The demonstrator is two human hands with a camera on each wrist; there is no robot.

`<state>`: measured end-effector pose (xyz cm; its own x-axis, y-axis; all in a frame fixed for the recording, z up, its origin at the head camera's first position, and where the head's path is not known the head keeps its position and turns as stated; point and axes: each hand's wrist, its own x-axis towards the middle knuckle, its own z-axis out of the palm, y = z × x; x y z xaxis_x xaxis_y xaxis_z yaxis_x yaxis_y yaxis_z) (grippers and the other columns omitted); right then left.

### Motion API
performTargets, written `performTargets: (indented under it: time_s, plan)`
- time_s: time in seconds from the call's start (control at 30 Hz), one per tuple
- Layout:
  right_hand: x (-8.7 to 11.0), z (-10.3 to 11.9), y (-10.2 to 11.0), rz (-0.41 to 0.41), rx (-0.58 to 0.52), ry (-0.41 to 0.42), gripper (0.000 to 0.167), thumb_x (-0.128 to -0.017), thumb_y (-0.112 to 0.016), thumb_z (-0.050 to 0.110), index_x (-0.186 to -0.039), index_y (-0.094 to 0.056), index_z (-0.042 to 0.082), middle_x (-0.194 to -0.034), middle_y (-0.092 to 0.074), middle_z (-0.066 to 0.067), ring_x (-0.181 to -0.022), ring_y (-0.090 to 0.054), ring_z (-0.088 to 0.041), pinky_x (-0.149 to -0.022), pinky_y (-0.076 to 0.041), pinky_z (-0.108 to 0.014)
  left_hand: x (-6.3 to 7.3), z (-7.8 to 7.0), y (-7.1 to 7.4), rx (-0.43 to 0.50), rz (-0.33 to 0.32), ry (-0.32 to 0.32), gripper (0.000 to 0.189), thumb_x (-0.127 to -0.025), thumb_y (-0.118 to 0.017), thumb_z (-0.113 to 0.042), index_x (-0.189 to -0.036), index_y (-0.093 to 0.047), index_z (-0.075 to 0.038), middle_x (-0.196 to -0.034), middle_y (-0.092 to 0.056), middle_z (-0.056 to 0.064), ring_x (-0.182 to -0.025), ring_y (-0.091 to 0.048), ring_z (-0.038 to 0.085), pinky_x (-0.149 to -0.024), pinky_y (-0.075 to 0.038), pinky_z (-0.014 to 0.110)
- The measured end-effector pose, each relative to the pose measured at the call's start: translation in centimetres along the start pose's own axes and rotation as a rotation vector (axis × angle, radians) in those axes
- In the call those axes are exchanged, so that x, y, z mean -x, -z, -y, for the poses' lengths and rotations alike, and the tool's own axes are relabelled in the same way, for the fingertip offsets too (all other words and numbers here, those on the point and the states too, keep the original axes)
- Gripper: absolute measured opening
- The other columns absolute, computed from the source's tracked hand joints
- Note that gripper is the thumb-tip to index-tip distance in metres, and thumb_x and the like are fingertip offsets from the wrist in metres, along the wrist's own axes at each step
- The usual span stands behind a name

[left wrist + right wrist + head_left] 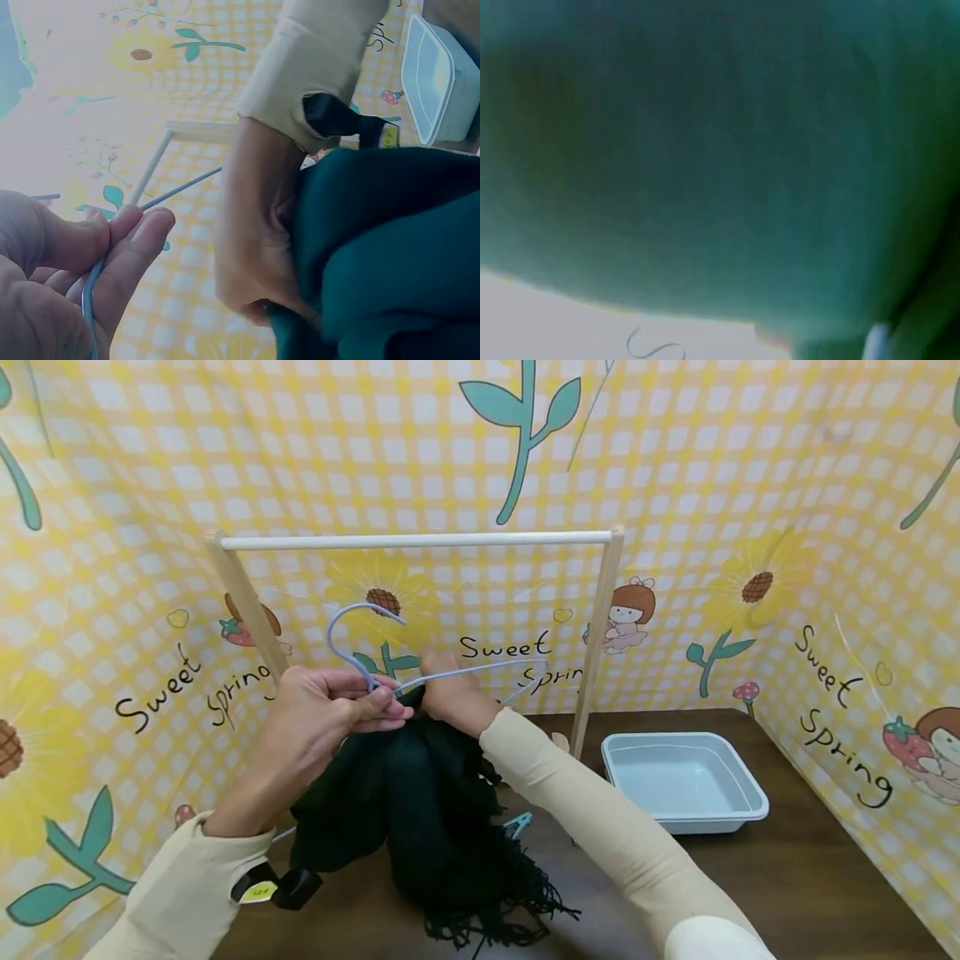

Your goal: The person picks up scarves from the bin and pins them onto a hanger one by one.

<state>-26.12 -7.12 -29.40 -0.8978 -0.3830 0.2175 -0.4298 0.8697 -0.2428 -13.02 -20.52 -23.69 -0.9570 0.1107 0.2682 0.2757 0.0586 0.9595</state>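
Our left fingers (352, 680) pinch the hanger (331, 633), our right fingers (438, 690) grip the scarf (412, 802); seemingly threading it, we need an even pull next.

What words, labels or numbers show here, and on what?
"Sweet Spring": on the backdrop, left.
"Sweet Sprin": backdrop, middle, cut off by a post.
"Sweet Spring": backdrop, right.
Too small to read: the yellow label on each wrist strap.
Too cut off to read: lettering in the left wrist view, perhaps a curl in the right.

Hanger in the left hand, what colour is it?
The hanger is a pale lavender-blue; it shows best in the head view.
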Motion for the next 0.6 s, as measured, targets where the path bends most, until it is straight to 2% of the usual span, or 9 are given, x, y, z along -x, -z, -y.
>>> performTargets:
  time_s: [0.1, 0.17, 0.23, 0.27, 0.33, 0.4, 0.47, 0.53, 0.6]
  plan:
    - [-4.0, -2.8, -4.8, 0.098, 0.014, 0.036, 0.058, -0.064, -0.095, 0.05, -0.098, -0.065, 0.014, -0.104, -0.069, -0.007, -0.086, -0.065, -0.018, -0.068, -0.059, -0.029, 0.0, 0.1, 0.0, -0.021, 0.01, -0.008, 0.025, -0.096, -0.063, 0.006, -0.106, -0.062, 0.028, -0.082, -0.076, 0.004, -0.077, -0.078, 0.017, -0.078, -0.065, 0.035]
    - [-4.3, -3.1, -5.3, 0.176, 0.057, 0.033, 0.069, -0.06, -0.092, 0.064, -0.101, -0.066, 0.016, -0.107, -0.069, -0.005, -0.086, -0.065, -0.015, -0.073, -0.059, -0.026, 0.0, 0.3, 0.1, -0.057, 0.014, -0.016, 0.024, -0.097, -0.062, 0.005, -0.105, -0.062, 0.028, -0.084, -0.076, 0.003, -0.078, -0.078, 0.017, -0.078, -0.065, 0.034]
    - [-4.0, -3.4, -5.1, 0.267, 0.045, 0.037, 0.064, -0.064, -0.085, 0.071, -0.093, -0.07, 0.016, -0.095, -0.068, -0.001, -0.077, -0.06, -0.012, -0.067, -0.054, -0.022, -0.1, 0.6, 0.3, -0.088, 0.022, -0.024, 0.024, -0.098, -0.062, 0.004, -0.102, -0.063, 0.028, -0.086, -0.076, 0.004, -0.079, -0.078, 0.017, -0.079, -0.065, 0.035]
    - [-2.6, -2.6, -3.3, 0.321, 0.058, 0.032, 0.061, -0.07, -0.082, 0.069, -0.093, -0.071, 0.014, -0.093, -0.068, -0.002, -0.077, -0.06, -0.012, -0.068, -0.054, -0.022, -0.1, 0.7, 0.4, -0.102, 0.024, -0.028, 0.024, -0.098, -0.061, 0.004, -0.1, -0.064, 0.028, -0.087, -0.076, 0.004, -0.079, -0.078, 0.017, -0.079, -0.065, 0.035]
    - [0.2, -1.5, -0.3, 0.4, -0.019, 0.017, 0.047, -0.085, -0.075, 0.06, -0.091, -0.073, 0.013, -0.083, -0.064, 0.002, -0.076, -0.058, -0.012, -0.066, -0.051, -0.022, -0.1, 1.0, 0.6, -0.126, 0.026, -0.027, 0.023, -0.098, -0.061, 0.005, -0.1, -0.064, 0.027, -0.086, -0.076, 0.003, -0.08, -0.078, 0.017, -0.079, -0.065, 0.035]
    - [1.6, -1.5, 0.6, 0.388, -0.121, 0.048, 0.041, -0.091, -0.07, 0.056, -0.084, -0.071, 0.016, -0.074, -0.057, 0.004, -0.068, -0.052, -0.012, -0.057, -0.043, -0.021, -0.1, 1.2, 0.9, -0.124, 0.024, -0.021, 0.023, -0.098, -0.061, 0.004, -0.101, -0.065, 0.027, -0.085, -0.077, 0.003, -0.081, -0.078, 0.016, -0.078, -0.065, 0.034]
    - [2.9, -1.2, 1.0, 0.31, -0.167, 0.118, 0.036, -0.094, -0.067, 0.055, -0.092, -0.07, 0.018, -0.082, -0.061, 0.006, -0.072, -0.055, -0.01, -0.063, -0.041, -0.021, -0.1, 1.2, 1.0, -0.12, 0.018, -0.02, 0.023, -0.098, -0.062, 0.003, -0.101, -0.065, 0.026, -0.085, -0.077, 0.001, -0.083, -0.078, 0.016, -0.078, -0.065, 0.033]
    - [4.6, -0.8, 1.4, 0.172, -0.189, 0.227, 0.033, -0.094, -0.068, 0.052, -0.098, -0.069, 0.019, -0.089, -0.067, 0.006, -0.079, -0.061, -0.01, -0.075, -0.04, -0.028, 0.0, 1.2, 1.1, -0.115, 0.01, -0.021, 0.025, -0.098, -0.063, 0.002, -0.102, -0.065, 0.026, -0.085, -0.078, 0.001, -0.083, -0.078, 0.015, -0.077, -0.065, 0.032]
    - [6.5, -0.7, 1.7, -0.009, -0.189, 0.327, 0.036, -0.091, -0.071, 0.05, -0.109, -0.071, 0.019, -0.106, -0.072, 0.004, -0.097, -0.066, -0.013, -0.087, -0.04, -0.036, -0.1, 1.1, 1.2, -0.113, 0.01, -0.039, 0.026, -0.098, -0.063, 0.002, -0.101, -0.065, 0.027, -0.084, -0.078, 0.002, -0.082, -0.078, 0.016, -0.077, -0.065, 0.032]
